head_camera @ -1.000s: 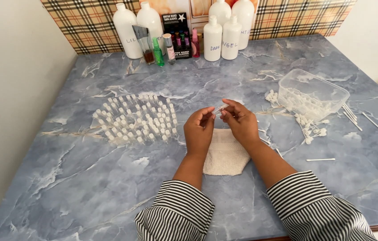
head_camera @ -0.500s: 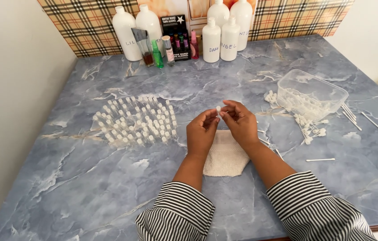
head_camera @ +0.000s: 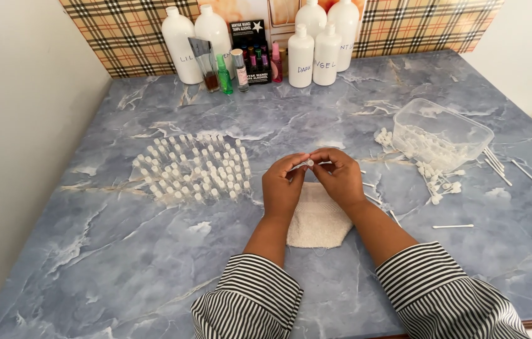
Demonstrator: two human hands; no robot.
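- Left hand (head_camera: 283, 186) and right hand (head_camera: 340, 177) raised together above a folded white cloth (head_camera: 317, 221) on the blue marble table (head_camera: 121, 270).
- Fingertips of both hands pinched on one small white cap piece (head_camera: 310, 162), held between them just above the cloth's far edge.
- Rows of small clear vials (head_camera: 194, 169) standing upright to the left, well apart from the hands.
- Clear plastic tub (head_camera: 442, 133) to the right, loose white caps and thin sticks scattered beside it.
- White bottles (head_camera: 314, 56) and small coloured spray bottles lined along the checked back wall.
- Striped sleeves (head_camera: 253, 301) at the near edge.
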